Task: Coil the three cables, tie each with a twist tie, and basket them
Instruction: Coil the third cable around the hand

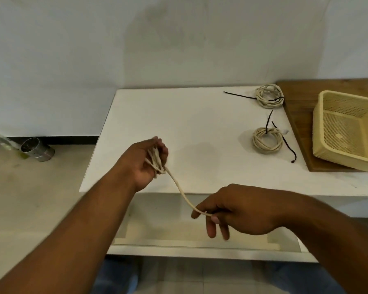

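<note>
My left hand [146, 161] holds several loops of a cream cable [180, 187] wound around its fingers, above the white table's front left part. The cable's free end runs down and right to my right hand [232, 211], which pinches it in front of the table edge. Two other cream cables lie coiled on the table: the far coil [269, 95] with a black twist tie across it, and the near coil [267, 140] with a black tie around it, its ends trailing. The yellow mesh basket [327, 153] stands tilted at the right, with no cable in it.
The white table [179, 124] stands against a pale wall. The basket sits on a brown wooden board [300, 128] at the table's right end. A metal can [37, 149] lies on the floor at the left. A lower shelf shows under the table's front edge.
</note>
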